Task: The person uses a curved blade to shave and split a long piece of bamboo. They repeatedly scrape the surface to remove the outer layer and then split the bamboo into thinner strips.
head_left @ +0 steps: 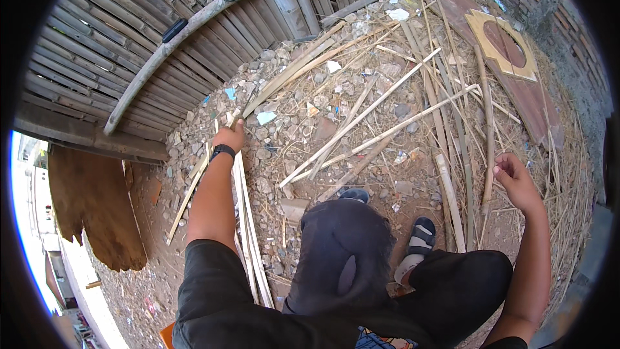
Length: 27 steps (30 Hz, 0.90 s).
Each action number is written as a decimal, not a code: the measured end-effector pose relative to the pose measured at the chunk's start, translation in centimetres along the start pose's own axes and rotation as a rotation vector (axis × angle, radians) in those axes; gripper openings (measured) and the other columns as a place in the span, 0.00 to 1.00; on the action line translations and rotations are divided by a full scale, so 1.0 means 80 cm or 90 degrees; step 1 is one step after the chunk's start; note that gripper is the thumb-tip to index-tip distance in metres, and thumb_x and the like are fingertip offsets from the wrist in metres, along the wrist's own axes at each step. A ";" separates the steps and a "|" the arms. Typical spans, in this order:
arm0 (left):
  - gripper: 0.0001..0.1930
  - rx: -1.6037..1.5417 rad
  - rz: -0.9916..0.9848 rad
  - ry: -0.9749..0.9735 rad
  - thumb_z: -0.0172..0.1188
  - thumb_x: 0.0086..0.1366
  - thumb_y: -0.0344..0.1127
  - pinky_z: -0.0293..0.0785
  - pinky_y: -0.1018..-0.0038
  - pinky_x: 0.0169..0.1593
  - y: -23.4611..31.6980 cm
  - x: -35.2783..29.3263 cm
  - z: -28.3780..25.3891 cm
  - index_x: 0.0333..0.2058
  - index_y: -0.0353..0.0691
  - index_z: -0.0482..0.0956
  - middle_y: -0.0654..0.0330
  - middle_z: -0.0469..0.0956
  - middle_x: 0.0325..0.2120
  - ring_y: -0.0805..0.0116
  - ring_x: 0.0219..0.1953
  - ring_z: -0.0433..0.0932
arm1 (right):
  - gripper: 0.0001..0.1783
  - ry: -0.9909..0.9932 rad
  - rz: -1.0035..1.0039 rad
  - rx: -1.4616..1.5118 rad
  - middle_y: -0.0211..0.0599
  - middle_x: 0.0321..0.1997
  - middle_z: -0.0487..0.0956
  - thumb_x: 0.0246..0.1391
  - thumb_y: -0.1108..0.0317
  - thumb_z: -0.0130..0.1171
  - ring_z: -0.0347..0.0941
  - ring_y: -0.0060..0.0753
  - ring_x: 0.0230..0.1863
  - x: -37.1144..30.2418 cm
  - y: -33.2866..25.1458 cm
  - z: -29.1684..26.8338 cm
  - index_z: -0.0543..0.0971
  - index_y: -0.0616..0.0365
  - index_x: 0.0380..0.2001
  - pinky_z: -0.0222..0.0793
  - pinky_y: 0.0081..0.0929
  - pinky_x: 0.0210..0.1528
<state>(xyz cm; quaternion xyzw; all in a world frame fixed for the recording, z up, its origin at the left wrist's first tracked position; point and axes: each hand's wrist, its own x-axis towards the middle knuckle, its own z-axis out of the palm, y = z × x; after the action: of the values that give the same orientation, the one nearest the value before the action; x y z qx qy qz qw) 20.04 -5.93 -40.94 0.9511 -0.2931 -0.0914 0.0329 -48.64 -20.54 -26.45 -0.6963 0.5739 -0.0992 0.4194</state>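
Observation:
My left hand (pixel 230 134), with a dark watch (pixel 223 150) at its wrist, is closed at the near end of a long split bamboo strip (pixel 290 74). A short tan end shows above its fingers; I cannot make out exactly what it grips. Pale thin bamboo strips (pixel 253 239) run from below that hand toward my left leg. My right hand (pixel 515 182) is raised at the right, fingers curled in, with nothing visible in them. Closest to it is a long brownish stick (pixel 487 126). Two pale peeled strips (pixel 368 113) lie across the ground between my hands.
A bamboo slat wall (pixel 129 39) with a round pole rail (pixel 171 42) stands far left, a dark object (pixel 174 30) on the rail. At right, a brick wall (pixel 555 19) rises behind a reddish board (pixel 536 103) and a yellow-edged panel (pixel 478 26). Stones and straw cover the ground.

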 end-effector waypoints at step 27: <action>0.32 0.259 0.279 -0.142 0.52 0.64 0.62 0.75 0.54 0.45 -0.046 -0.006 -0.076 0.32 0.32 0.82 0.42 0.82 0.31 0.44 0.37 0.81 | 0.20 0.078 0.113 0.331 0.28 0.48 0.75 0.64 0.54 0.56 0.72 0.22 0.42 0.005 0.020 0.013 0.72 0.50 0.55 0.70 0.27 0.47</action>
<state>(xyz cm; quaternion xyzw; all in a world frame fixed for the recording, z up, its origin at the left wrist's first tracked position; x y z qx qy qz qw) 22.80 -2.58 -35.31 0.8364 -0.5052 -0.1253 -0.1716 -49.02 -20.38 -28.38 -0.5052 0.6121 -0.2479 0.5556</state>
